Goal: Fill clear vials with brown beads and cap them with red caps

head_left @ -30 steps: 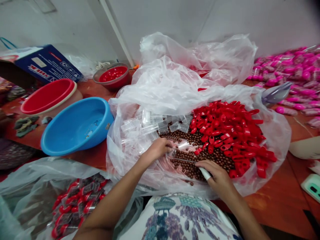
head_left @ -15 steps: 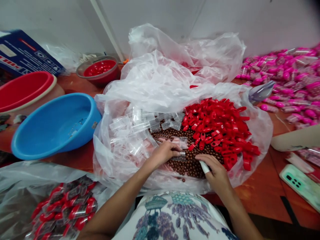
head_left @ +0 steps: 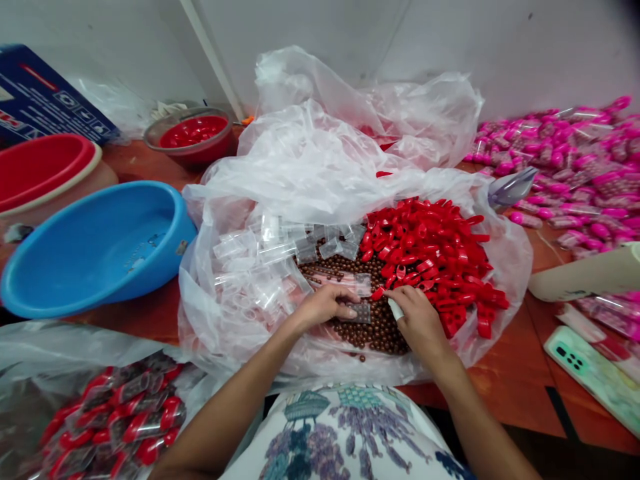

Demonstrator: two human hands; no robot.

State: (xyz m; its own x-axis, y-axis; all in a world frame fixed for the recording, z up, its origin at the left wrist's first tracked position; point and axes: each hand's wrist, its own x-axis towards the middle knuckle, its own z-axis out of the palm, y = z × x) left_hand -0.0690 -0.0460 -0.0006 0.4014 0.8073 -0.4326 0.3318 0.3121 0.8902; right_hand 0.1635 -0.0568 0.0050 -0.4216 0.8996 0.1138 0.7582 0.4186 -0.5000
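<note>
Head view, frame centre: clear tube [head_left: 361, 312], long axis left-right, is pinched by left hand [head_left: 323, 307]; right hand [head_left: 417, 323], fingers curled, touches red caps [head_left: 435, 257].

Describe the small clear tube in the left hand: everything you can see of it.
The small clear tube is transparent plastic, short, lying roughly level over the heap of brown beads. Brown beads show through its wall, so it looks at least partly filled. The left hand pinches one end with its fingertips; the right hand, a white wrap on one finger, is close beside the other end, at the edge of the red caps. Whether the tube is capped cannot be told.
</note>
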